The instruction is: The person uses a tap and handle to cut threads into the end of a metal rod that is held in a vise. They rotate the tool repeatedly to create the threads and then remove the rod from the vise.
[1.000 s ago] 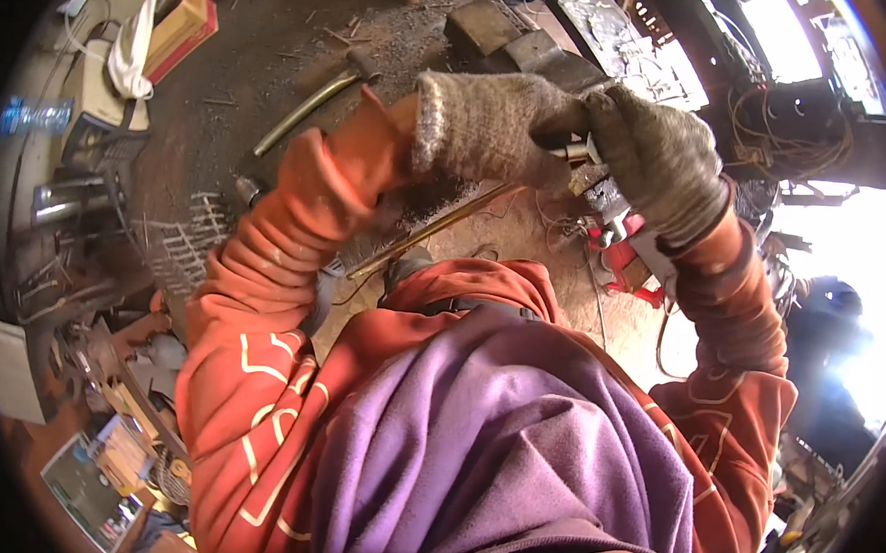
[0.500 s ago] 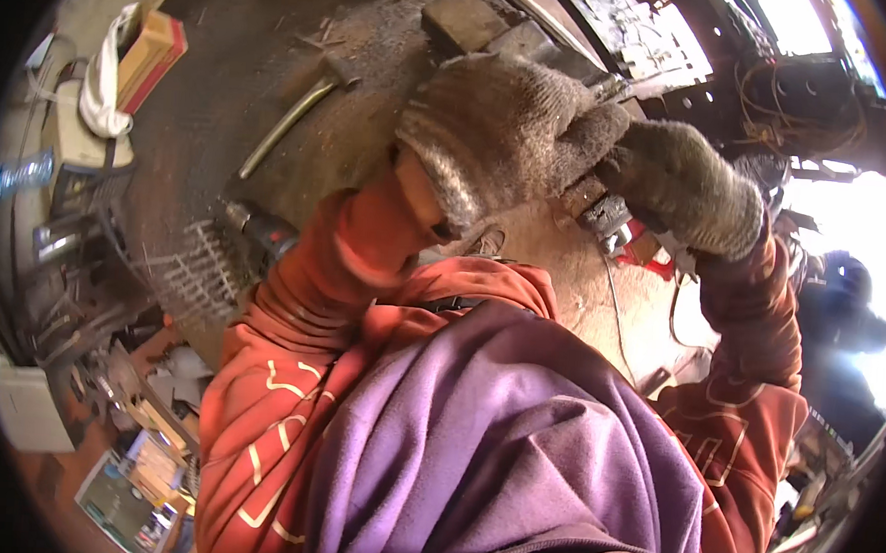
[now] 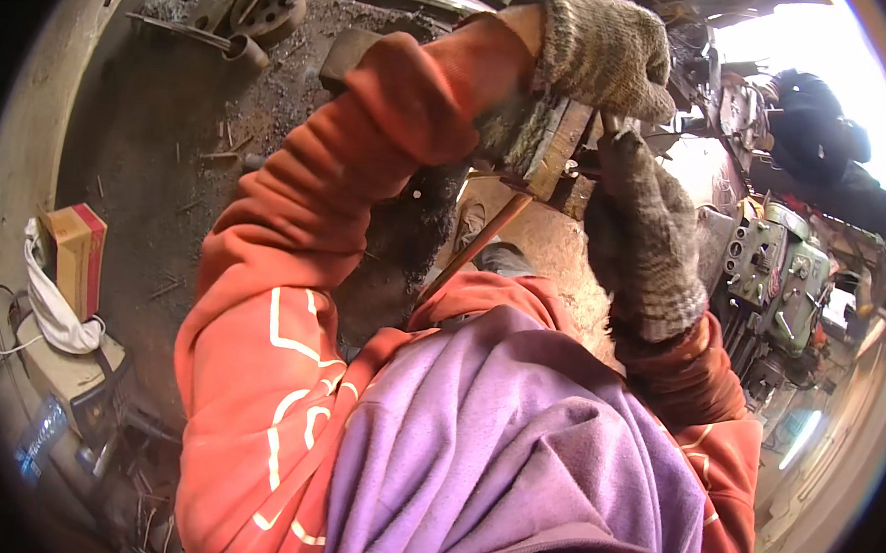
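My left hand (image 3: pixel 607 53), in a worn grey-brown knitted glove, is closed with its fingers curled at the top of the view. Just below it my right hand (image 3: pixel 654 227), in a similar glove, is closed too, fingertips pointing up. A short, pale, thin piece (image 3: pixel 619 124) shows between the two hands. What kind of thing it is, and how far it runs inside the gloves, is hidden. Beside the hands is a worn block with a yellowish-brown edge (image 3: pixel 560 147). A reddish-brown rod (image 3: pixel 480 240) slants down from below it toward my waist.
On the dark bench (image 3: pixel 134 150) at left lie loose rods and metal scraps. Round metal parts with holes (image 3: pixel 267 7) stand at the far left. A cardboard box (image 3: pixel 75 257) and a blue plastic bottle (image 3: pixel 42 438) are near the left rim. A green machine (image 3: pixel 783 284) stands at right.
The view has swung to the right, bringing the green machine in. My left arm reaches farther forward, and my left hand is now above my right hand, which points more upward.
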